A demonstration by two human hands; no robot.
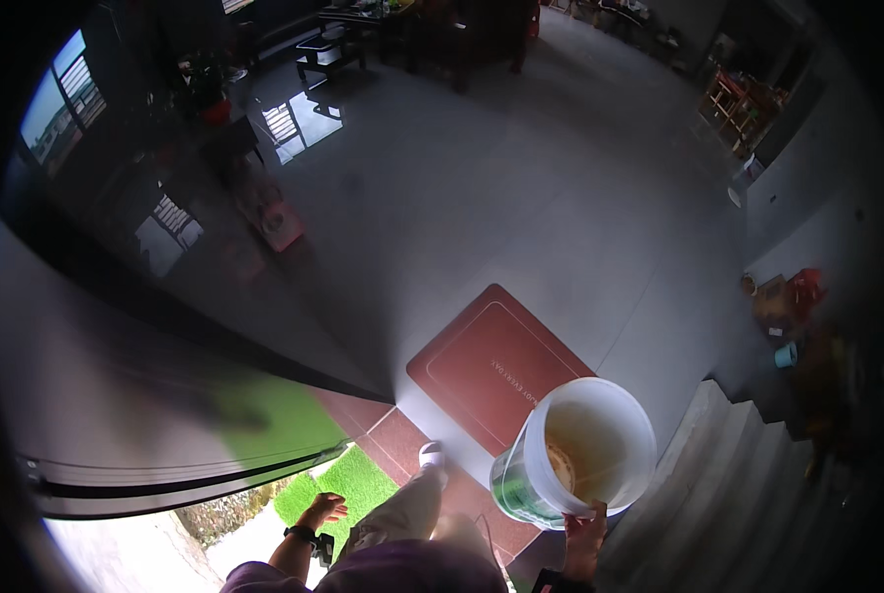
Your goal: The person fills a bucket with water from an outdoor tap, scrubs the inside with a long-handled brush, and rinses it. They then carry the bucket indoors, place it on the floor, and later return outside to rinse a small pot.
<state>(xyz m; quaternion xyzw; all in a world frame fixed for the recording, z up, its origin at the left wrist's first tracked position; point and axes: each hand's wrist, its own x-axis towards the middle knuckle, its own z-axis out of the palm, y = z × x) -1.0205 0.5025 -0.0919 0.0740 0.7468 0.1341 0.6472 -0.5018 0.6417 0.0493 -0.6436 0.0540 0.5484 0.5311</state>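
Observation:
My right hand (584, 535) grips the near rim of a white plastic bucket (627, 437). The bucket is tilted, so its mouth faces up toward me. Brownish staining or residue shows inside, around a ringed bottom; whether there is liquid I cannot tell. Green printing covers its outer side, and a thin handle hangs along the left. My left hand (328, 508) hangs free beside my leg, fingers loosely bent, with nothing seen in it. Below that hand lies a green turf mat (368, 474). Just beyond the bucket is a reddish-brown doormat (486, 363) bearing writing.
My shoe (432, 453) is on the reddish tiled threshold (394, 437). Pale steps (698, 474) rise at the right. A door panel (153, 356) stands at the left. Along the right wall are a cardboard box (774, 304) and a light-blue container (786, 355). Dark furniture (464, 37) stands far back.

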